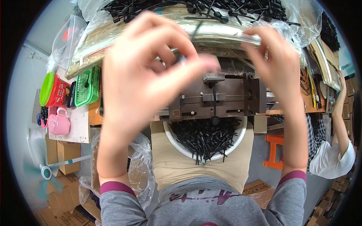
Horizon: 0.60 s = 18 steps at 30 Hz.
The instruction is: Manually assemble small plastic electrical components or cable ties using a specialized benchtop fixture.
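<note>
L hand (pixel 139 71) upper left of centre, fingers curled, blurred; can't tell if gripping thin black rod (pixel 197 31) beside them. R hand (pixel 279 56) upper right, fingers parted, nothing visible between. Step prob. handling rods at brown metal fixture (pixel 230 104), centre; black shafted part (pixel 215 100) stands in it. Next move prob. needs alignment w/ fixture. White basin (pixel 244 131) below, full of similar pcs. Black heap (pixel 260 11) up top; L hand blocks view of tabletop (pixel 95 114).

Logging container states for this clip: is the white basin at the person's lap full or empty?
Well filled, not empty: black parts cover the visible inside of the white basin, and several poke over its near rim.
</note>
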### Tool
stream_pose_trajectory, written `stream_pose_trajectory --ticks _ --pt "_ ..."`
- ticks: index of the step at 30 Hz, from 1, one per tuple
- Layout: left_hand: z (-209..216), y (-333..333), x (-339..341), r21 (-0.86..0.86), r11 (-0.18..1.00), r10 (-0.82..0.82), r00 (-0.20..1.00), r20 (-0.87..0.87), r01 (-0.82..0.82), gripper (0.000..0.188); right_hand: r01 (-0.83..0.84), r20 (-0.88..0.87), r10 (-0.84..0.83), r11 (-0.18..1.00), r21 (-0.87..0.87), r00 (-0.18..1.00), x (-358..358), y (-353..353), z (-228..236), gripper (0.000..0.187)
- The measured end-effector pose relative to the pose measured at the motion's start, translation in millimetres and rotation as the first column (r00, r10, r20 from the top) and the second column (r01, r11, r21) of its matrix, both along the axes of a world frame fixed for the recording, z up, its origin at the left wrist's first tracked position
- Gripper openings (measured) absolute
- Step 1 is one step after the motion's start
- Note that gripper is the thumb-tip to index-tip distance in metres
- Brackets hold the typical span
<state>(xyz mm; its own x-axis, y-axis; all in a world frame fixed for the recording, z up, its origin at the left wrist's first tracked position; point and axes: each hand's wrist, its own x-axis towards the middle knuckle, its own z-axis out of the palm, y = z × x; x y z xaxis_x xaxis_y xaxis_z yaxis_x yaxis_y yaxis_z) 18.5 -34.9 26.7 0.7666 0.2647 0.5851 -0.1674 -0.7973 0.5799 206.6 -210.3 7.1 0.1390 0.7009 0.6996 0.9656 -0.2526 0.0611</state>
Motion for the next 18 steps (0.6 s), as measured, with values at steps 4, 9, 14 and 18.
stream_pose_trajectory --ticks 4,9,14,18 --pt "-31 -39 -17 -0.022 0.983 -0.182 0.983 -0.019 0.181 0.032 0.096 0.344 -0.05 0.988 -0.118 0.937 53 43 37 0.006" --pt "-81 -73 -35 0.132 0.988 -0.048 0.981 -0.189 0.074 0.029 0.23 0.461 0.021 0.846 -0.481 0.887 83 80 31 0.01" --pt "-110 -87 -30 0.291 0.957 0.051 0.988 -0.147 -0.006 0.027 -0.065 0.141 0.109 0.957 -0.283 0.984 89 57 39 0.017" --pt "-112 -85 -20 0.347 0.938 0.081 0.984 -0.159 -0.021 0.028 -0.061 -0.157 0.074 0.995 0.084 0.985 60 44 39 0.022"
